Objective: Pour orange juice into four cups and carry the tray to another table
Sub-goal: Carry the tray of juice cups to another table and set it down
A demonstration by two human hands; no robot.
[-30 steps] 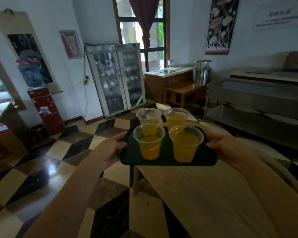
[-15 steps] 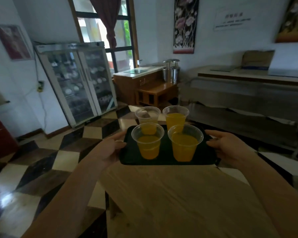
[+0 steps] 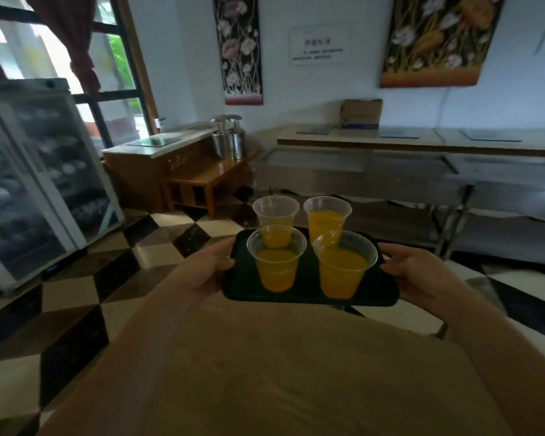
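Observation:
A dark green tray (image 3: 309, 286) hangs in the air above the far end of a light wooden table (image 3: 265, 372). My left hand (image 3: 202, 272) grips its left edge and my right hand (image 3: 419, 275) grips its right edge. Several clear plastic cups with orange juice stand upright on the tray: near left cup (image 3: 276, 259), near right cup (image 3: 343, 265), far left cup (image 3: 276, 220), far right cup (image 3: 326, 218). The far left cup holds the least juice.
A glass-door fridge (image 3: 35, 190) stands at the left. A wooden counter (image 3: 170, 165) with metal canisters (image 3: 228, 140) is ahead left. A long steel table (image 3: 422, 171) runs along the back wall under a shelf. The floor (image 3: 85, 294) is checkered tile.
The view has swung to the right, so the fridge slid left and the steel table came to the centre. The tray stays held in both hands over the wooden table's far end.

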